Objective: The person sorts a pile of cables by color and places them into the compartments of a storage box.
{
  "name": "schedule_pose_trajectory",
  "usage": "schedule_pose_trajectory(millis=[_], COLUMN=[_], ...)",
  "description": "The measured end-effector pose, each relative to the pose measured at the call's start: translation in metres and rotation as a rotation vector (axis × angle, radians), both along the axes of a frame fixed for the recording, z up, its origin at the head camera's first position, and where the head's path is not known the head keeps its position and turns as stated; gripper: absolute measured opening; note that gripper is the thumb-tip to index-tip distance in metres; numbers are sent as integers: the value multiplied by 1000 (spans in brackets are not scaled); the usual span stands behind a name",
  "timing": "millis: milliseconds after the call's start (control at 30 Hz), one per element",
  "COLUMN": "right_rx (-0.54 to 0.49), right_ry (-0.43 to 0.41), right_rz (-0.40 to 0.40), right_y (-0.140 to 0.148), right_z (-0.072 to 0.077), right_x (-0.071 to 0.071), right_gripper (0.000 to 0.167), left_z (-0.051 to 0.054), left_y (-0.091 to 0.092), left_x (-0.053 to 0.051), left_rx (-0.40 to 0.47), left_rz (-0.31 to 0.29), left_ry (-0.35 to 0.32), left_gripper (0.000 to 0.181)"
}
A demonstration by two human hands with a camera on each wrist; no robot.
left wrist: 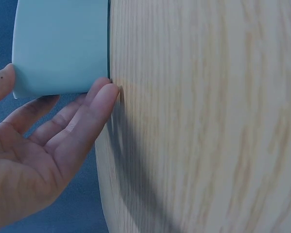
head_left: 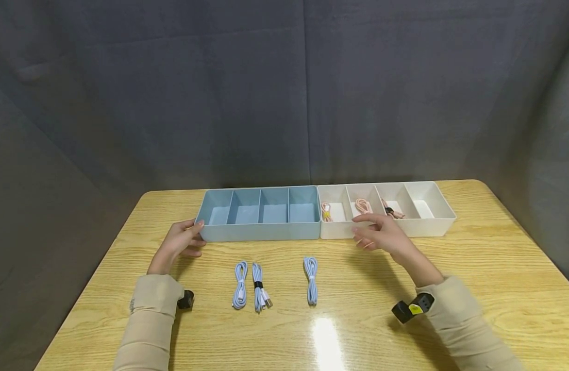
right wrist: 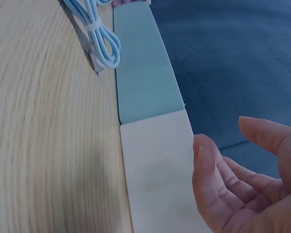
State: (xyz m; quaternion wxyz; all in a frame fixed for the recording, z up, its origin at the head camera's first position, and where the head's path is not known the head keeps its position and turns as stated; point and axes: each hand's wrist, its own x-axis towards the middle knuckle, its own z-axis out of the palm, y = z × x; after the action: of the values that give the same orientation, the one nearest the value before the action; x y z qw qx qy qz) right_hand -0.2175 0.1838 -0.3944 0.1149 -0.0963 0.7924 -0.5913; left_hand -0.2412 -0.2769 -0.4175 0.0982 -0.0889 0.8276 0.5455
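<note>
A light blue organizer box [head_left: 261, 233] with several compartments stands end to end with a white box [head_left: 419, 228] of the same form. My left hand [head_left: 179, 241] touches the blue box's left end, its thumb at the rim and its fingers, fairly straight, against the end wall. Before the white box, my right hand [head_left: 387, 236] hovers with thumb and fingers apart, holding nothing. Pink cables lie in the white box: one with a yellow tie [head_left: 327, 212], a coiled one [head_left: 361, 205] and one with a black tie [head_left: 392, 210].
Three bundled blue cables lie on the wooden table [head_left: 210, 330] in front of the blue box: a left one [head_left: 240, 285], a black-strapped one [head_left: 258, 288] and a right one [head_left: 311, 281]. A dark curtain [head_left: 247, 103] hangs behind the table.
</note>
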Motion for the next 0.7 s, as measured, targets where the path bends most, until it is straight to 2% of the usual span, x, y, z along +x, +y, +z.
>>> schedule_pose_trajectory(millis=[233, 500, 700], right_rx=[32, 5, 1], right_ry=[-8, 6, -35], right_rz=[48, 87, 117], right_y=[-11, -24, -33], right_z=[-7, -17, -25], right_x=[4, 7, 9], right_gripper=[46, 46, 49], left_z=[0, 0, -1], left_y=[1, 1, 0], left_x=[-1, 0, 0], left_rx=[-5, 0, -1], left_rz=[9, 8, 13], left_ry=[-7, -12, -12], left_gripper=[61, 61, 62])
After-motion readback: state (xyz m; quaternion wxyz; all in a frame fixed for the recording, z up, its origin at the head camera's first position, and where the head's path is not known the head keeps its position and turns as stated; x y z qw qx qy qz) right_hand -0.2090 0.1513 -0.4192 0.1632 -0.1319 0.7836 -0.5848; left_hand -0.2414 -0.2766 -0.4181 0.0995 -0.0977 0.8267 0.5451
